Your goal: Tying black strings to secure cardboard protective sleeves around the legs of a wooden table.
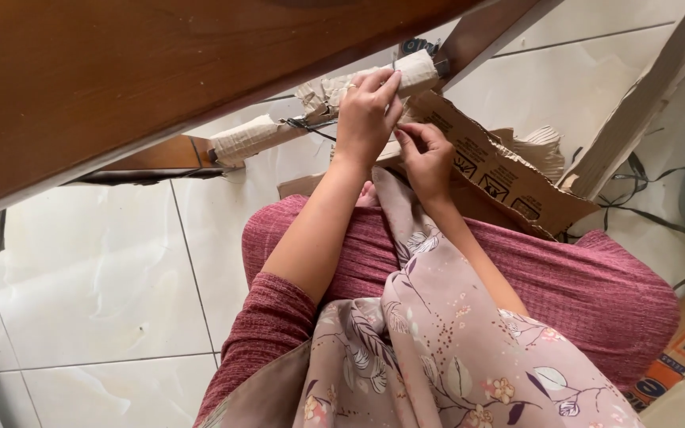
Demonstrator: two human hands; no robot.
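Nearest the camera, a dusty-pink floral cloth (438, 349) drapes down over the person's lap, which is covered in dark red ribbed knit fabric (596, 277). Both forearms reach forward from here.

The right hand (426, 158) is curled with thumb and forefinger pinched together at the near edge of a torn brown corrugated cardboard sheet (501, 174); what sits between the fingertips is too small to tell. The cardboard lies tilted over the knees, its ragged edge running out to the right.

Just beyond, the left hand (366, 115) is spread with fingers bent down onto crumpled beige wrapping paper (319, 95) that is wound round a slanting brown wooden bar (176, 154). The fingertips press the paper rather than close around it. A thin black cord (303, 124) is tied round the wrapping just left of that hand. The wrapped bar runs from lower left to upper right, under the edge of a broad polished brown wooden board (120, 71) that fills the upper left.

White glossy floor tiles (89, 277) give open room to the left of the lap. To the right the space is tighter: a leaning cardboard strip (644, 103), loose black straps (652, 214) on the floor, and an orange-printed cardboard box (683, 357) at the lower right corner.
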